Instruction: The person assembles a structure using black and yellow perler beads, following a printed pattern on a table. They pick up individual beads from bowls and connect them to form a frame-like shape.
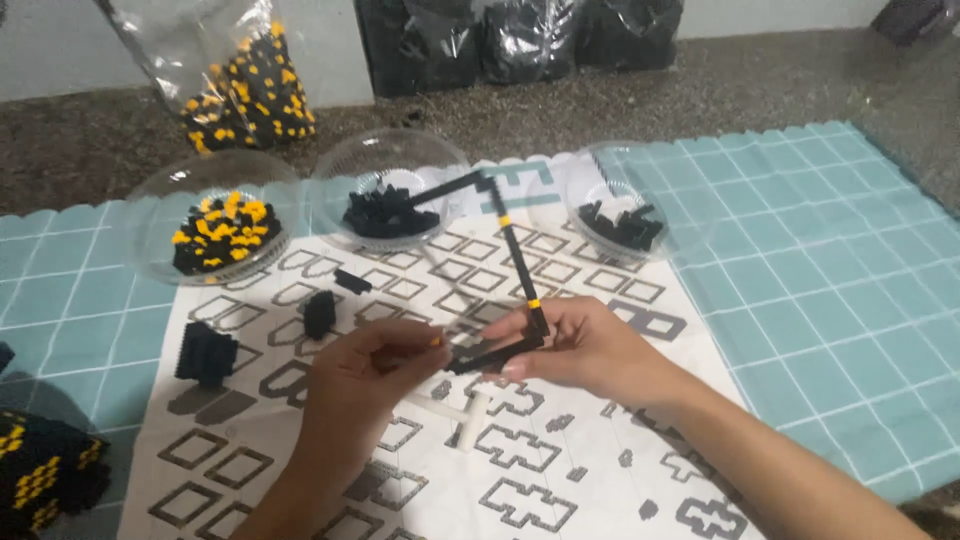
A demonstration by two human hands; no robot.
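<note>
At frame centre, over the printed instruction sheet (560, 470), my two hands meet on a thin black brick frame (500, 250) with a few yellow bricks in it. My right hand (590, 350) pinches the frame's lower right corner, thumb and fingers closed on it. My left hand (365, 385) is closed on the left end of the frame's bottom bar, fingertips touching the bar. The frame stands tilted, its long side running up toward the middle bowl, its top corner over that bowl's rim.

Along the upper half, three clear plastic bowls sit in a row: left bowl (150, 205) with mixed black and yellow bricks, middle bowl (345, 170) with black bricks, right bowl (690, 215) with fewer black bricks. Upper left, a clear bag of black and yellow bricks (245, 95) leans by the wall. Left of my hands, small black brick pieces (205, 352) lie on the sheet. Lower left corner, a black and yellow built block (45, 470), partly cut off. A teal checked mat (830, 260) lies under the sheet, on a speckled countertop (760, 85).
</note>
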